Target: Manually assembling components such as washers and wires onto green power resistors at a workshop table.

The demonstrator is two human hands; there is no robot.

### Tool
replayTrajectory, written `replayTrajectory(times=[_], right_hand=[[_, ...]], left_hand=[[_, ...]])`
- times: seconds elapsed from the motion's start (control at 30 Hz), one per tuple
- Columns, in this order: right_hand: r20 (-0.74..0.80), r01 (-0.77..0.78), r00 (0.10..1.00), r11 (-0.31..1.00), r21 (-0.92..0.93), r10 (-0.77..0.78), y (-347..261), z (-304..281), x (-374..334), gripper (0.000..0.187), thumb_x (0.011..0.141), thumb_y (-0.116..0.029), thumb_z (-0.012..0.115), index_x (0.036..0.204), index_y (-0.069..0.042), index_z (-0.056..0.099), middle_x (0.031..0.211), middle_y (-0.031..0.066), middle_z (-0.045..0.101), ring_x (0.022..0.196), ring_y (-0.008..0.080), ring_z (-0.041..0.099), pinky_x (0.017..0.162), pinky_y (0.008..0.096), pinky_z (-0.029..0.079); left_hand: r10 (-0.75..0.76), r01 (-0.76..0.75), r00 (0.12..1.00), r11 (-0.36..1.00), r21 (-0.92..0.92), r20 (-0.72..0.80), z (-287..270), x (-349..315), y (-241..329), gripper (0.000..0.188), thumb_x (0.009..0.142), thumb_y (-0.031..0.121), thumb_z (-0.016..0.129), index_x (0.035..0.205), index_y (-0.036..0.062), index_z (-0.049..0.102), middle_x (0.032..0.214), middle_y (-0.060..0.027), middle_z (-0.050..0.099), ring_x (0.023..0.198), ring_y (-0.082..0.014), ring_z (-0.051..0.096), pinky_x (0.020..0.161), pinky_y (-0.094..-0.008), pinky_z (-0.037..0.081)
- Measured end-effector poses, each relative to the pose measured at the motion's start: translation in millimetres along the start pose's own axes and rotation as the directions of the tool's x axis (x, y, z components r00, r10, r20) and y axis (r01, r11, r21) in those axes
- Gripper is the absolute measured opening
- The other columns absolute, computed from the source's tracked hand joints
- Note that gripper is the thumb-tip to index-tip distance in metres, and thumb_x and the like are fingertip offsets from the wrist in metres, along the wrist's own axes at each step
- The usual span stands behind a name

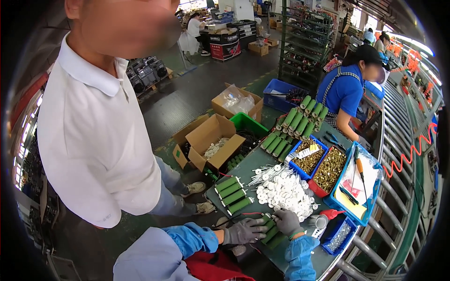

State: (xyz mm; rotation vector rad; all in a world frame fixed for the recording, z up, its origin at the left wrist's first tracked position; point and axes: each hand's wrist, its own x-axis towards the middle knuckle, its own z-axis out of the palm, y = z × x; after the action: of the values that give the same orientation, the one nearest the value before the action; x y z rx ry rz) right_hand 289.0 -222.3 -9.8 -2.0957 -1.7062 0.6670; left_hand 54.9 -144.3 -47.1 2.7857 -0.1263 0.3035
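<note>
I have the left hand [246,230] lying over the green tubes [275,241], fingers stretched across them; its thumb is hard to make out, so I cannot tell whether it pinches anything. The right hand [288,223] bends down at their upper end, fingertips hidden under its grey glove, and I cannot tell if they close on a tube. These tubes lie on the near part of the table [252,164], partly covered by both hands, so I get no sure count. The right sleeve [300,260] runs out of my view at the bottom.

Just right of the right hand I see a clear cup [319,221], a red bottle [332,213] and a small blue bin [329,249] of shiny bits too small to identify. Beyond the hands lie more tubes [231,195] with white ends and a heap of white discs [283,189], burying part of itself. Next come bins of brass parts [329,169] and a blue tray [344,210] with a screwdriver [360,168].

At left stands a person in white [98,136], head cut off by the upper edge. Farther off, behind stacked tubes [300,119], a co-worker in blue [344,93] bends, hands mostly hidden from me.
</note>
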Motion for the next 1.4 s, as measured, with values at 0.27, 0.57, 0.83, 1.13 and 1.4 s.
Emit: replayTrajectory(times=[0.27,0.57,0.83,1.13,1.4], right_hand=[[0.039,-0.008,0.999,0.999,0.046,0.006,7.4,1.0,0.9,0.023,0.081,-0.012,0.057,0.097,-0.014,0.073,0.09,0.0144,0.069,0.087,0.0357,0.066,0.079,0.0463,0.052],[-0.022,0.047,0.999,0.999,0.023,-0.047,6.1,2.7,0.9,0.023,0.082,-0.013,0.056,0.095,-0.017,0.074,0.088,0.013,0.069,0.084,0.0346,0.066,0.077,0.0465,0.052],[-0.018,0.047,0.999,0.993,-0.104,-0.049,-4.1,-0.4,-1.1,0.019,0.082,-0.015,0.06,0.095,-0.017,0.074,0.087,0.0138,0.067,0.084,0.036,0.065,0.076,0.0467,0.052],[-0.036,0.061,0.996,0.952,-0.301,-0.076,-3.8,7.7,-0.5,0.019,0.081,-0.021,0.062,0.096,-0.018,0.073,0.086,0.0123,0.067,0.082,0.0335,0.065,0.076,0.0468,0.05],[0.038,0.141,0.989,0.844,-0.518,-0.142,-17.7,2.7,-0.2,0.015,0.078,-0.019,0.06,0.089,-0.015,0.068,0.087,0.0104,0.066,0.083,0.0296,0.065,0.073,0.0445,0.046]], left_hand=[[-0.021,0.02,0.999,0.999,0.03,0.032,-5.6,2.5,0.7,0.05,0.083,0.036,0.064,0.13,0.0259,0.055,0.147,0.0007,0.041,0.138,-0.027,0.034,0.105,-0.0451,0.037],[0.015,-0.015,0.999,1.0,0.021,-0.04,6.1,0.4,-3.2,0.051,0.081,0.036,0.066,0.13,0.0251,0.055,0.147,-0.0001,0.042,0.138,-0.0281,0.034,0.105,-0.0453,0.037],[-0.003,0.002,1.0,0.999,0.038,0.016,0.2,0.4,-0.6,0.049,0.085,0.037,0.064,0.131,0.0247,0.055,0.147,0.0007,0.043,0.141,-0.0284,0.032,0.102,-0.0455,0.039],[0.011,-0.011,1.0,1.0,-0.013,-0.009,10.5,0.2,-6.3,0.054,0.08,0.034,0.068,0.131,0.0247,0.054,0.147,-0.0006,0.042,0.141,-0.0283,0.031,0.101,-0.0463,0.04],[-0.007,0.006,1.0,0.999,-0.048,-0.026,15.2,-0.7,-8.7,0.054,0.079,0.032,0.069,0.13,0.0226,0.055,0.148,-0.0019,0.041,0.141,-0.0304,0.03,0.099,-0.0468,0.041]])
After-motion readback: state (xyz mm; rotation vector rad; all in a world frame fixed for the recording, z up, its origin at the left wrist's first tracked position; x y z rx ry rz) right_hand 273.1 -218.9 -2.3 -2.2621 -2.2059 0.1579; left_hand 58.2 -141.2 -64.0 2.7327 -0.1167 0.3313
